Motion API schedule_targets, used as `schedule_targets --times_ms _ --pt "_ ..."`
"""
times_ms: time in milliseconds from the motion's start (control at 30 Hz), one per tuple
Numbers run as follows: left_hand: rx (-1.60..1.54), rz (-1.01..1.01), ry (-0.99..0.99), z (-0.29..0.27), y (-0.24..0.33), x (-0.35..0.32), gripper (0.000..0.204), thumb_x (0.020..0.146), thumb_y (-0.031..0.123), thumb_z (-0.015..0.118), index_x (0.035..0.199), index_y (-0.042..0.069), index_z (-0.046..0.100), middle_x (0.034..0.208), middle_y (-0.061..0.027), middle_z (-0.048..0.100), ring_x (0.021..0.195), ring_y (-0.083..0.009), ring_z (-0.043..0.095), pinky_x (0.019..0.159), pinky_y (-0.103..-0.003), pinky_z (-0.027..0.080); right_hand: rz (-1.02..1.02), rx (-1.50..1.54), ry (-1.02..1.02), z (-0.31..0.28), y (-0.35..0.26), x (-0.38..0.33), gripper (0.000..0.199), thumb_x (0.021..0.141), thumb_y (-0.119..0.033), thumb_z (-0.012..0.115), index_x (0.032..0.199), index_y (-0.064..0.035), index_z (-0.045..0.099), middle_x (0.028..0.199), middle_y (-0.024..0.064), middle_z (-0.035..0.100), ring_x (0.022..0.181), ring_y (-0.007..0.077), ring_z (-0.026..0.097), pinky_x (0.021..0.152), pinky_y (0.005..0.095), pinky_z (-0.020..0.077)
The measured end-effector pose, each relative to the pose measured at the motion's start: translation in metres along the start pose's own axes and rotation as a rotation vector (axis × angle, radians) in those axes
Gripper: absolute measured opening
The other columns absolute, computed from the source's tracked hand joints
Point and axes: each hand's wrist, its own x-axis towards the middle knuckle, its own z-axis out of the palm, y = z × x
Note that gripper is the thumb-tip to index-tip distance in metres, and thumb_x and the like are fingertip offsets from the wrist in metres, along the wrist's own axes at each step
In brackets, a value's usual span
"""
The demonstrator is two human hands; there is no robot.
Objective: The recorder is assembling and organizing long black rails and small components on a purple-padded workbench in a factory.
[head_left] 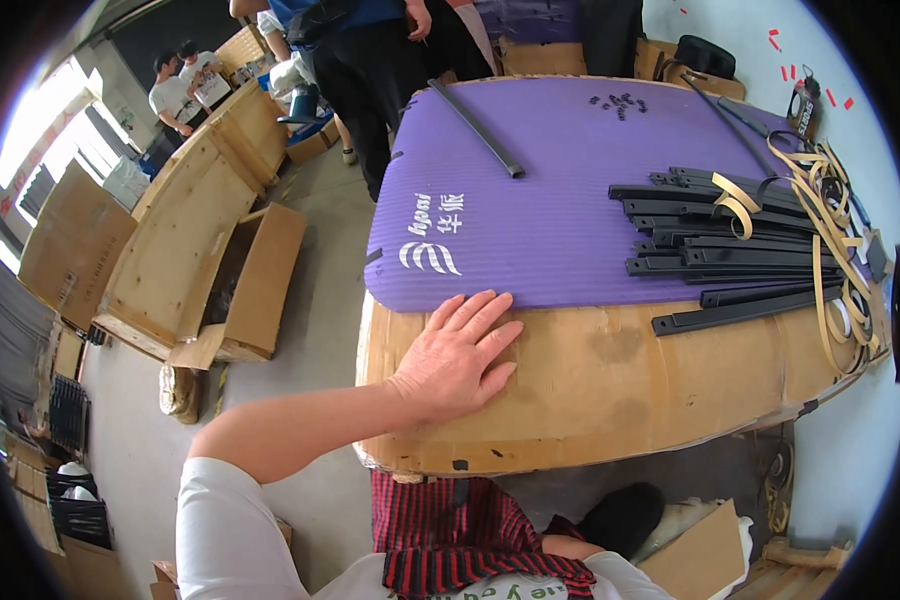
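Observation:
My left hand (457, 355) lies flat, fingers spread, on the cardboard-covered table (610, 390), its fingertips touching the near edge of a purple foam mat (550, 210). It holds nothing. My right hand is not in view. A pile of long black strips (725, 240) lies on the right part of the mat, one strip (740, 311) reaching onto the cardboard. A single black strip (478, 129) lies apart at the mat's far middle. Tan peeled tape strips (830, 240) curl in a heap at the table's right edge.
Wooden crates and an open cardboard box (245, 285) stand on the floor to the left. A person in dark trousers (380, 80) stands at the table's far left corner, with other people farther back. Cardboard scraps (700, 550) lie under the table.

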Motion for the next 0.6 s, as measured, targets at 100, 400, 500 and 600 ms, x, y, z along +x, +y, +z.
schedule_targets --times_ms 100,400,500,600 --pt "-0.004 0.018 -0.002 0.002 0.002 0.000 0.044 0.080 0.024 0.055 0.119 0.005 0.048 0.134 -0.0158 0.036 0.125 -0.0326 0.033 0.103 -0.046 0.025 -0.061 -0.016 0.024 -0.022 -0.020 0.015 0.030 0.071 -0.023 0.063 0.096 -0.0069 0.064 0.093 0.0155 0.064 0.083 0.0279 0.062 0.068 0.0404 0.0481" --pt "0.008 -0.023 -0.169 -0.004 0.010 0.003 0.047 0.080 0.030 0.055 0.120 0.006 0.049 0.136 -0.0161 0.034 0.127 -0.0308 0.030 0.105 -0.047 0.021 -0.204 -0.022 0.072 -0.120 -0.041 0.052 0.029 0.071 -0.022 0.062 0.096 -0.0072 0.064 0.092 0.0152 0.064 0.082 0.0284 0.062 0.067 0.0406 0.0483" --pt "-0.014 -0.037 -0.139 -0.005 0.010 -0.002 0.051 0.075 0.023 0.059 0.121 0.005 0.047 0.136 -0.0187 0.033 0.126 -0.0351 0.031 0.104 -0.049 0.022 -0.206 0.053 0.057 -0.099 -0.050 0.034 0.028 0.072 -0.022 0.062 0.095 -0.0074 0.064 0.091 0.0150 0.064 0.081 0.0285 0.062 0.067 0.0406 0.0483" --pt "-0.033 -0.005 -0.111 -0.003 0.007 -0.001 0.049 0.072 0.017 0.060 0.118 0.004 0.049 0.134 -0.0188 0.035 0.124 -0.0360 0.034 0.103 -0.049 0.024 -0.145 0.189 0.085 -0.060 -0.027 0.011 0.028 0.072 -0.022 0.062 0.095 -0.0075 0.064 0.091 0.0149 0.064 0.081 0.0287 0.062 0.067 0.0407 0.0484"
